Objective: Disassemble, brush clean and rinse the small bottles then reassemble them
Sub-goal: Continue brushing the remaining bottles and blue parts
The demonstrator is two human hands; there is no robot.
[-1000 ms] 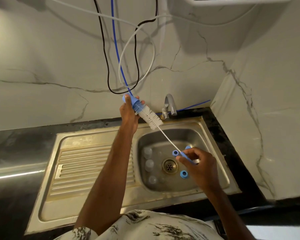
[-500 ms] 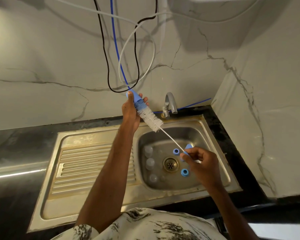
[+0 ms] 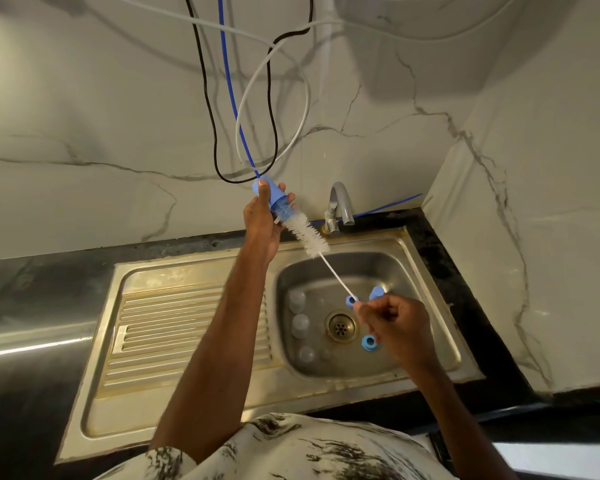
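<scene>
- I see L hand (image 3: 261, 220) wrapped round a blue bottle (image 3: 277, 199), raised above sink (image 3: 201, 271).
- R hand (image 3: 394, 322) pinches bottle brush (image 3: 307, 235) wire; bristle end inside bottle mouth.
- Clear bottles (image 3: 299, 325) & blue caps (image 3: 368, 342) lie in basin nr drain (image 3: 340, 326).

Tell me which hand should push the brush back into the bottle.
Right, probably. The right hand already pinches the brush by its thin handle, while the left hand is occupied gripping the blue bottle above the sink.
</scene>
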